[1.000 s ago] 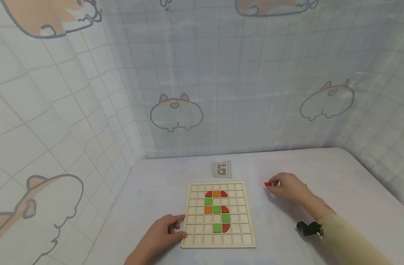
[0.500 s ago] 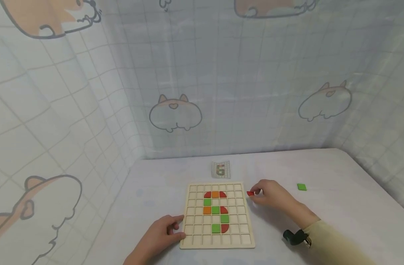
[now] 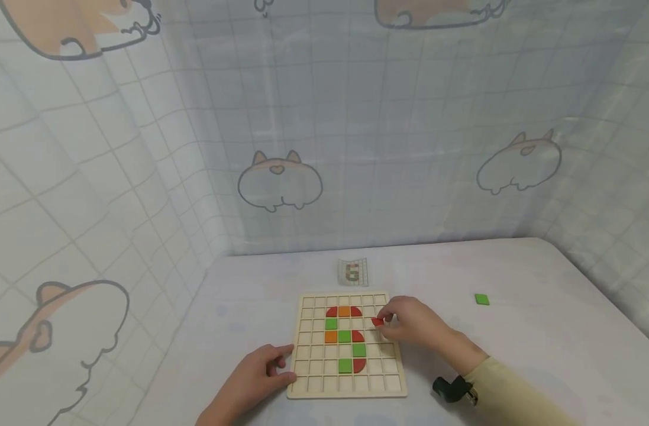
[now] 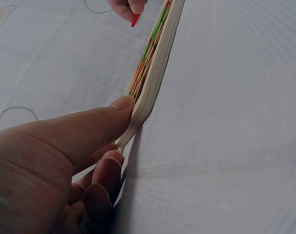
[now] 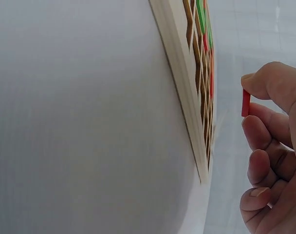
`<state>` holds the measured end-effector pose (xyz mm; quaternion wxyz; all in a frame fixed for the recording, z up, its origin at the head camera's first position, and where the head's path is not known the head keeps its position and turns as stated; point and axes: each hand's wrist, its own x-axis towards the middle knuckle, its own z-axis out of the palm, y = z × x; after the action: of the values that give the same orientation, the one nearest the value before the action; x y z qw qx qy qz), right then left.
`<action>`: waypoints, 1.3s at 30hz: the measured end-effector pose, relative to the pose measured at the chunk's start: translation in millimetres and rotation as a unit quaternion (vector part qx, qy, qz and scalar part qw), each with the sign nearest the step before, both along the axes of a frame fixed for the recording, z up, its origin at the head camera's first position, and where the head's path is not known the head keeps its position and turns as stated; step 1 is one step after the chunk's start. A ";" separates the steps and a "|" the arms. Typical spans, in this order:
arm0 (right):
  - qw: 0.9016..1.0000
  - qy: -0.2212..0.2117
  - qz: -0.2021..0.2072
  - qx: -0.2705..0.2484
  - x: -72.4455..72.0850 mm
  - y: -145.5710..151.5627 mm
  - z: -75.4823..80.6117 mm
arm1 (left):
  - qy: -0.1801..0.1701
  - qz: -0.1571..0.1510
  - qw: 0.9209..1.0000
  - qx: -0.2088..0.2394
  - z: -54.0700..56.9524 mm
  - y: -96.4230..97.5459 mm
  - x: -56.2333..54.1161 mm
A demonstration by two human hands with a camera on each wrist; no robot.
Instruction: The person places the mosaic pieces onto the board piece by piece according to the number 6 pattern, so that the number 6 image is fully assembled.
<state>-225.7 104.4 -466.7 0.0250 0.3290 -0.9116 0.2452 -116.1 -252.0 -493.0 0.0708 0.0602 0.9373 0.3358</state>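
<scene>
A light wooden grid board (image 3: 316,384) lies on the table with red, orange and green tiles set in several squares. My left hand (image 3: 257,373) touches the board's left edge with thumb and index finger; its thumb (image 4: 122,102) rests at the rim in the left wrist view. Over the board's right part, my right hand (image 3: 412,322) pinches a red quarter-round tile (image 3: 377,322) between thumb and fingertips. In the right wrist view that red tile (image 5: 246,102) is seen edge-on, apart from the board, with the other fingers curled below it.
A loose green square tile (image 3: 481,299) lies on the table to the right of the board. Behind the board is a small pattern card (image 3: 353,272) with a coloured figure on a grid. A patterned curtain (image 3: 388,130) encloses the table's back and sides.
My right hand has carried the red tile leftward from beside the board to over it. The green tile, earlier mostly covered by the hand, is now in plain view. My left hand stays put.
</scene>
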 end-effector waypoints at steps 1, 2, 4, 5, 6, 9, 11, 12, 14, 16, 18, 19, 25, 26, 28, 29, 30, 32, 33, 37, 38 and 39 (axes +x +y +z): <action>1.000 -0.002 0.001 0.001 1.1 -2.9 -0.3 | 0.000 0.000 1.000 0.000 -0.3 -0.2 0.3; 1.000 -0.001 0.005 0.001 2.3 -5.5 -0.4 | 0.001 -0.001 1.000 -0.001 -0.6 -0.6 0.5; 1.000 0.004 0.014 0.002 4.3 -10.4 -0.9 | 0.006 -0.003 1.000 -0.006 -1.2 -0.9 0.7; 1.000 0.006 0.020 0.000 5.2 -12.6 -1.0 | 0.008 -0.004 1.000 -0.007 -1.3 -1.0 0.7; 1.000 0.007 0.025 -0.001 5.9 -14.6 -1.7 | 0.009 -0.004 1.000 -0.008 -1.4 -0.9 0.5; 0.999 0.000 0.035 -0.009 8.5 -18.8 -3.5 | 0.011 -0.005 1.000 -0.012 -1.5 -0.1 -0.4; 0.999 -0.001 0.036 -0.015 9.5 -20.6 -4.7 | 0.011 -0.006 1.000 -0.010 -0.6 0.7 -1.8; 0.999 -0.001 0.035 -0.015 10.1 -21.4 -5.2 | 0.012 -0.007 1.000 -0.011 -0.3 1.0 -2.6; 0.999 0.004 0.033 -0.012 11.2 -22.9 -5.2 | 0.013 -0.008 1.000 -0.010 0.6 1.4 -3.6; 0.999 0.015 0.035 -0.009 12.3 -25.1 -4.6 | 0.016 -0.009 1.000 -0.011 1.1 1.0 -4.0; 0.999 0.020 0.038 -0.005 13.7 -28.3 -3.7 | 0.018 -0.009 1.000 -0.013 1.4 0.4 -3.5; 0.999 0.022 0.042 -0.004 14.2 -30.2 -3.6 | 0.019 -0.009 1.000 -0.012 1.5 0.0 -3.0; 0.998 -0.002 0.064 0.001 20.9 -44.1 -0.7 | 0.024 -0.011 1.000 -0.012 0.6 -1.6 0.0; 0.998 -0.006 0.067 0.003 22.2 -46.1 -0.1 | 0.023 -0.011 1.000 -0.013 0.6 -1.9 -0.1; 0.997 -0.011 0.075 0.004 24.5 -50.3 0.6 | 0.020 -0.011 1.000 -0.015 0.6 -2.6 -0.5; 0.997 -0.012 0.078 0.005 25.6 -52.2 1.0 | 0.019 -0.011 1.000 -0.015 0.7 -2.8 -0.6; 0.997 -0.014 0.079 0.005 26.7 -53.9 1.1 | 0.018 -0.011 1.000 -0.016 0.8 -2.9 -0.6; 0.996 -0.020 0.082 0.004 29.0 -56.9 0.7 | 0.019 -0.012 1.000 -0.015 0.9 -2.5 -0.6; 0.996 -0.024 0.083 0.003 30.2 -58.6 0.6 | 0.021 -0.013 1.000 -0.015 1.0 -2.3 -0.5; 0.995 -0.030 0.090 0.005 35.8 -65.5 -0.3 | 0.027 -0.015 0.999 -0.011 1.3 -1.2 -0.2; 0.995 -0.028 0.093 0.008 37.3 -67.5 -0.4 | 0.027 -0.015 0.999 -0.011 1.5 -1.1 -0.2; 0.995 -0.026 0.097 0.010 38.9 -69.6 -0.7 | 0.027 -0.015 0.999 -0.012 1.7 -1.2 -0.1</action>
<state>-186.9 34.8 -467.4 -0.0263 0.4094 -0.8783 0.2458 -116.2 -253.2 -491.4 0.0516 0.0822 0.9417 0.3220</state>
